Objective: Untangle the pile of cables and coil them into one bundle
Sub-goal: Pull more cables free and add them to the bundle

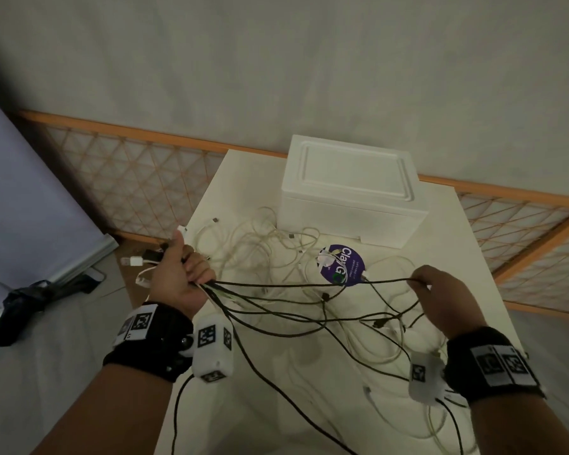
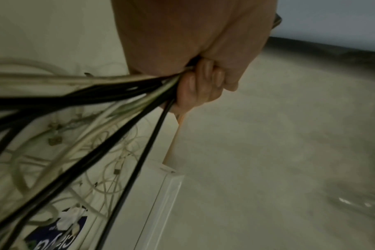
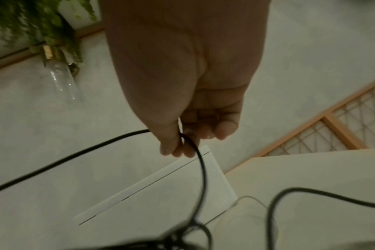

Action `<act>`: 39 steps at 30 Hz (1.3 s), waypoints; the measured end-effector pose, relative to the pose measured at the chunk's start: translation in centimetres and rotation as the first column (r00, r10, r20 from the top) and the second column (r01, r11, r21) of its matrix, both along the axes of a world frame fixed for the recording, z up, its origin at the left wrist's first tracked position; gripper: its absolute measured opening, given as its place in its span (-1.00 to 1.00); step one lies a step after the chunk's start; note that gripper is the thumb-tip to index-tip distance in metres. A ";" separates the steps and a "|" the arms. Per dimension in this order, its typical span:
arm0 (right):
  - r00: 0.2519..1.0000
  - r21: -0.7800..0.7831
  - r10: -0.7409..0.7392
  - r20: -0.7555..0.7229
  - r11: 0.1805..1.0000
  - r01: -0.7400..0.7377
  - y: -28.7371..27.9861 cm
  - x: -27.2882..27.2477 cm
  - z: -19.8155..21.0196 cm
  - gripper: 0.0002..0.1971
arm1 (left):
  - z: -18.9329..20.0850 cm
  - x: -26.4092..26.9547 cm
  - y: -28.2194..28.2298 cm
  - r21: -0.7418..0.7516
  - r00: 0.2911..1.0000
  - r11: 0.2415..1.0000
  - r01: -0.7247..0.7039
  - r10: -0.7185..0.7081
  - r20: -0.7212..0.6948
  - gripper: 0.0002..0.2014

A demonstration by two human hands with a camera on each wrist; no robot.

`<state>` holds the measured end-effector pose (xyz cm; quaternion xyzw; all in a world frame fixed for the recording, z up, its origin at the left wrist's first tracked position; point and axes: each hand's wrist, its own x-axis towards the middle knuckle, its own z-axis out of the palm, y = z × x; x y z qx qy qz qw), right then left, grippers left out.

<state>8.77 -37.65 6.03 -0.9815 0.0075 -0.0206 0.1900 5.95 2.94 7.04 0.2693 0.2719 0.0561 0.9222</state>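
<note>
A tangle of black and white cables [image 1: 296,290] spreads over the white table [image 1: 447,231]. My left hand [image 1: 184,277] is raised at the table's left edge and grips a bunch of several black and white cables [image 2: 126,91] in a closed fist. USB plugs [image 1: 135,260] stick out of the fist to the left. My right hand [image 1: 437,297] is on the right and pinches one black cable [image 3: 195,148] between thumb and fingertips. That cable stretches across to the left fist. Loose white cables [image 1: 253,244] lie on the table behind.
A white foam box [image 1: 349,192] stands at the back of the table. A round purple lid [image 1: 342,266] lies among the cables. A wooden lattice screen [image 1: 128,178] runs behind, with a dark bundle [image 1: 30,307] on the floor at left.
</note>
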 end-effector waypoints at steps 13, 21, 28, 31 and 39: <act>0.983 0.899 -0.183 -0.007 0.429 0.086 1.1 -1.3 2.0 -0.88 | -2.9 -0.3 2.4 0.054 0.985 0.991 -0.121 0.126 -0.115 -0.44; 0.970 -0.147 -0.054 -0.237 0.989 0.019 1.1 -0.9 1.7 -0.47 | -2.1 -1.0 -0.4 0.088 0.993 0.996 0.017 -0.007 -0.118 -0.52; 0.718 0.362 0.644 -0.264 0.756 -0.545 19.0 -5.4 4.3 -0.22 | 3.1 -2.0 -8.3 0.138 0.948 0.952 0.272 -0.290 0.131 -0.63; 0.747 0.144 0.584 -0.319 0.809 -0.570 18.2 -5.0 1.7 -0.60 | 4.7 -2.2 -6.8 0.078 0.954 0.972 0.221 -0.232 0.189 -0.59; 0.838 -0.228 0.299 -0.456 0.871 -0.435 5.7 -4.1 -3.1 -0.92 | 1.0 -3.9 2.0 -0.057 0.994 0.992 -0.110 0.110 -0.004 -0.45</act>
